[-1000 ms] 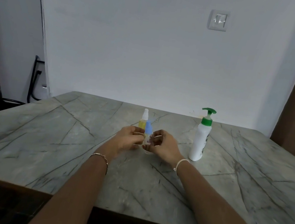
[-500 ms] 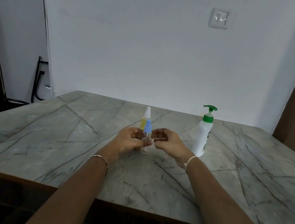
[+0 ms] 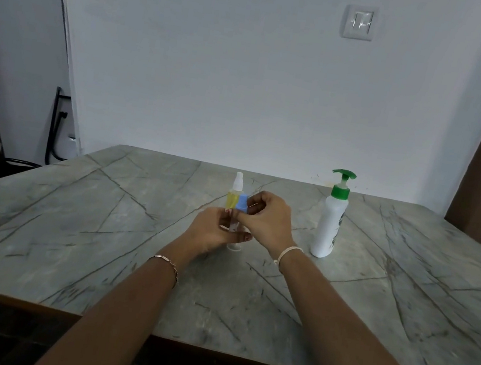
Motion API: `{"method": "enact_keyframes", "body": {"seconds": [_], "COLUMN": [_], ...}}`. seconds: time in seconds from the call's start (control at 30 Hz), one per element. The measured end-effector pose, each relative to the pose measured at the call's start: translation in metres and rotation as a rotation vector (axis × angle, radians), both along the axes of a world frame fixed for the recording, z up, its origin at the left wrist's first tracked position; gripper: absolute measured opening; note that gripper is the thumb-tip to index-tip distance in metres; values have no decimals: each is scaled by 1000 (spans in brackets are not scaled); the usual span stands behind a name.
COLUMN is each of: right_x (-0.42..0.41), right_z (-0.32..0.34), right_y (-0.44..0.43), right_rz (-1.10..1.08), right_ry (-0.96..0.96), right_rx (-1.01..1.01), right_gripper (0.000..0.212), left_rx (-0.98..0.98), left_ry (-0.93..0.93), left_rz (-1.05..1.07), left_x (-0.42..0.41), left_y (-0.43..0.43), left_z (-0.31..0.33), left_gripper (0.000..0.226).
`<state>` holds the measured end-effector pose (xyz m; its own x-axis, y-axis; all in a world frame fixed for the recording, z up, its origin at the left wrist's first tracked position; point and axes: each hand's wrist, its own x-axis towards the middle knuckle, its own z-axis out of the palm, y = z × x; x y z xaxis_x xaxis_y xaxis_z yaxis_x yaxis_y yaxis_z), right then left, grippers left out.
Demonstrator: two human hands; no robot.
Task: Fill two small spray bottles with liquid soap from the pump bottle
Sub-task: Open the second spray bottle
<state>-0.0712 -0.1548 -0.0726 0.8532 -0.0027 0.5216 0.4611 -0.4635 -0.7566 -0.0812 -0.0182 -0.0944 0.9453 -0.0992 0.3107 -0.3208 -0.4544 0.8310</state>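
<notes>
grey marble table, white wall, switch

I see both hands meeting over the middle of the table. The left hand holds the nearer spray bottle low on its body; the right hand pinches its cap from the right. The farther spray bottle stands just behind, slightly left. The pump bottle stands on the table, right of the hands. A wall switch sits on the wall behind, high above the pump bottle.

The right hand has risen to pinch the blue cap.
</notes>
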Motion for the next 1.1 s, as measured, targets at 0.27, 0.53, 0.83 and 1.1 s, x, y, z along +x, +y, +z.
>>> {"method": "enact_keyframes", "body": {"seconds": [0.27, 0.53, 0.83, 1.1], "right_x": [2, 2, 4, 6], "right_z": [4, -1, -7, -7], "right_y": [-2, -24, -6, -13], "right_rz": [111, 519, 434, 319], "right_ry": [-10, 221, 133, 92], "right_rx": [-37, 208, 199, 212], "right_gripper": [21, 23, 38, 30], "left_rx": [-18, -48, -62, -109], "left_ry": [49, 74, 63, 80], "left_rz": [-31, -31, -39, -28], "left_x": [3, 4, -2, 0], "left_y": [2, 1, -1, -1], "left_z": [-1, -3, 0, -3], "left_gripper": [37, 21, 39, 30]}}
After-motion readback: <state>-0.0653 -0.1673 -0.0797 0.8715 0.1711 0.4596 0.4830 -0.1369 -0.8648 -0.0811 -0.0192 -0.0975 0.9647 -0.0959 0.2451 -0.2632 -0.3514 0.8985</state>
